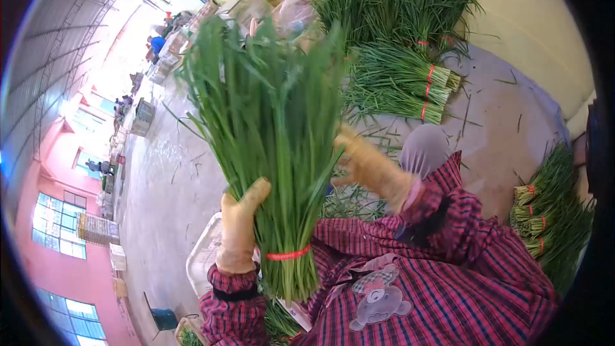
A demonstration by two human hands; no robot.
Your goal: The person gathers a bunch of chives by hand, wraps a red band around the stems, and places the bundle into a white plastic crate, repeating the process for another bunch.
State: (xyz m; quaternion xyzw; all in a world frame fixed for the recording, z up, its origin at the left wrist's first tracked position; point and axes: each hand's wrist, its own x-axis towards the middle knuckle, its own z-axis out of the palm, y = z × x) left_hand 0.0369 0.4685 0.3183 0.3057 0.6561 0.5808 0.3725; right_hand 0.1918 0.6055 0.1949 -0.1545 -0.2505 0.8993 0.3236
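My left hand (240,227), in a pale yellow glove, is closed around a large bundle of garlic chives (275,147), thumb across the front. A red band (288,254) ties the bundle near its cut stem ends, which point down towards my lap, while the green leaves fan out upward. My right hand (375,163), gloved alike and slightly blurred, is at the right side of the leaves with its fingers apart. Under the bundle, more green leaves (280,320) lie by a white plastic basket (204,250), partly hidden by my left arm.
Banded chive bundles (410,86) are piled at the back right against the yellow wall. More bundles (535,218) lie at my right. Loose leaves litter the grey floor (157,186). Further off are crates (142,117) and a person in blue (155,45).
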